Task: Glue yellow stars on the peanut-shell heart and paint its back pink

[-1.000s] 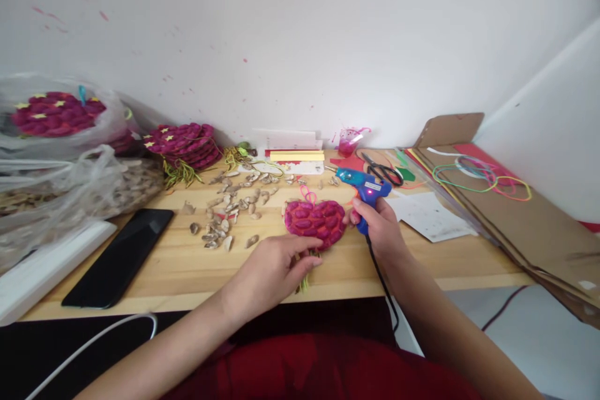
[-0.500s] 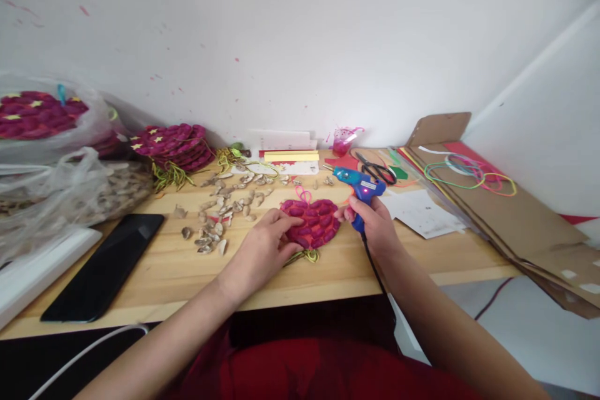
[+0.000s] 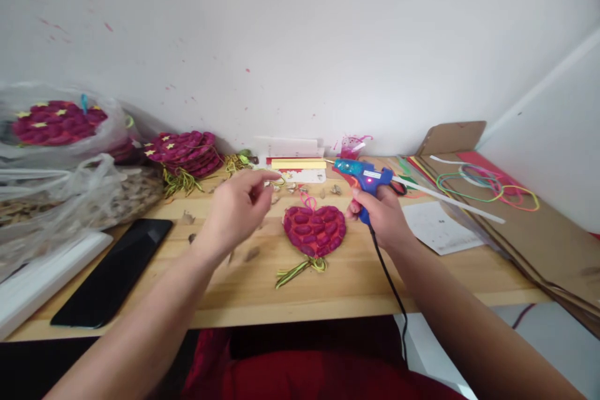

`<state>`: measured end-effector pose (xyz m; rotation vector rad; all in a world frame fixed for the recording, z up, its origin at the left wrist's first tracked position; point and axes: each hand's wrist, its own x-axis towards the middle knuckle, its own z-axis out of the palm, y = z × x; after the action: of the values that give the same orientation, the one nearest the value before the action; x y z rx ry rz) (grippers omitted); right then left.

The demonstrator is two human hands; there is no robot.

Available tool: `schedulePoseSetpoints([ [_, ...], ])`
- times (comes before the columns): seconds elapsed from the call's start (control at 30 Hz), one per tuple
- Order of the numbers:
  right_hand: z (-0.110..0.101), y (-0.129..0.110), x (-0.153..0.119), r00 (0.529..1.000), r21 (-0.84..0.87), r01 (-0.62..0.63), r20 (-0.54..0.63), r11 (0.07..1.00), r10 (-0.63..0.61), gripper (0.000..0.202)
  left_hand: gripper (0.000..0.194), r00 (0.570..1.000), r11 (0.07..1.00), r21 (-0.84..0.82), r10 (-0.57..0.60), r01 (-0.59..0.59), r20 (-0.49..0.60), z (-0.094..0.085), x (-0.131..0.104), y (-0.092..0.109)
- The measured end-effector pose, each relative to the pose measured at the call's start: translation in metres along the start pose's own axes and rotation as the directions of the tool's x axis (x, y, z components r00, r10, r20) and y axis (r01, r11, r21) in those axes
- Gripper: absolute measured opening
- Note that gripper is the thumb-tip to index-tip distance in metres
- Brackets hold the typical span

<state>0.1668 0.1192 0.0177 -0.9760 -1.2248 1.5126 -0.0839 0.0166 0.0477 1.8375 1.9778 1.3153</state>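
Note:
My right hand [image 3: 387, 212] is wrapped round the handle of a blue glue gun [image 3: 368, 180], its nozzle pointing left and a small light lit on its side. A long white stick [image 3: 450, 199] stretches out behind the gun. On the table, left of the gun, lies a heart-shaped ornament [image 3: 315, 231] covered in magenta shells, with a pink loop on top and a green yarn tassel [image 3: 295, 272] below. My left hand [image 3: 241, 206] is raised over the peanut shells left of the heart, index finger stretched out and thumb apart. It hides most of those shells.
A stack of finished-looking magenta pieces [image 3: 185, 153] stands by the wall. Plastic bags [image 3: 89, 187] with shells and a black phone [image 3: 112, 272] are at left. White paper [image 3: 443, 228], coloured cords [image 3: 492, 187] and cardboard [image 3: 539, 231] lie at right.
My left hand has let go of the heart ornament and moved left and up over the shells. My right hand still holds the glue gun. The view has shifted slightly.

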Motion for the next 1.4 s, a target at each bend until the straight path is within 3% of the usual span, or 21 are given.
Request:
schedulePoseSetpoints([
  [0.1, 0.01, -0.006, 0.012, 0.999, 0.052, 0.048, 0.023, 0.998, -0.049, 0.036, 0.036, 0.994, 0.978, -0.177, -0.113, 0.112, 0.006, -0.011, 0.031, -0.002],
  [0.2, 0.013, 0.001, 0.019, 0.997, 0.07, 0.062, 0.041, 0.996, -0.065, 0.035, 0.045, 0.989, 0.895, -0.421, -0.126, 0.146, 0.075, -0.012, 0.055, -0.009],
  [0.3, 0.007, 0.012, 0.021, 0.999, 0.014, 0.029, 0.038, 0.999, -0.029, 0.037, 0.05, 0.987, 0.842, -0.516, -0.15, 0.161, 0.062, -0.007, 0.072, -0.023],
  [0.47, 0.001, 0.015, 0.018, 1.0, -0.024, 0.02, -0.011, 1.0, -0.02, 0.039, 0.04, 0.981, 0.925, -0.324, -0.188, 0.196, 0.055, 0.008, 0.095, -0.051],
  [0.57, 0.001, 0.011, 0.015, 0.999, -0.087, 0.038, 0.004, 0.995, -0.037, 0.04, 0.026, 0.957, 0.978, -0.038, -0.193, 0.206, 0.216, 0.026, 0.106, -0.061],
  [0.67, 0.001, 0.009, 0.014, 0.996, -0.184, 0.086, 0.037, 0.979, -0.08, 0.041, 0.029, 0.923, 0.951, 0.305, -0.162, 0.052, 0.349, 0.047, 0.115, -0.068],
  [0.7, 0.001, 0.009, 0.014, 0.995, -0.205, 0.092, 0.045, 0.974, -0.084, 0.041, 0.029, 0.917, 0.938, 0.347, -0.158, 0.024, 0.365, 0.053, 0.118, -0.07],
  [0.9, 0.0, 0.009, 0.012, 0.994, -0.263, 0.104, 0.055, 0.959, -0.093, 0.036, 0.033, 0.914, 0.905, 0.419, -0.105, -0.075, 0.391, 0.073, 0.129, -0.083],
  [1.03, 0.001, 0.006, 0.01, 0.994, -0.281, 0.109, 0.057, 0.954, -0.097, 0.036, 0.038, 0.909, 0.887, 0.446, -0.082, -0.121, 0.409, 0.073, 0.13, -0.083],
  [1.4, -0.002, 0.008, 0.01, 0.994, -0.277, 0.103, 0.065, 0.955, -0.088, 0.038, 0.028, 0.903, 0.853, 0.504, -0.105, -0.134, 0.417, 0.076, 0.131, -0.084],
])
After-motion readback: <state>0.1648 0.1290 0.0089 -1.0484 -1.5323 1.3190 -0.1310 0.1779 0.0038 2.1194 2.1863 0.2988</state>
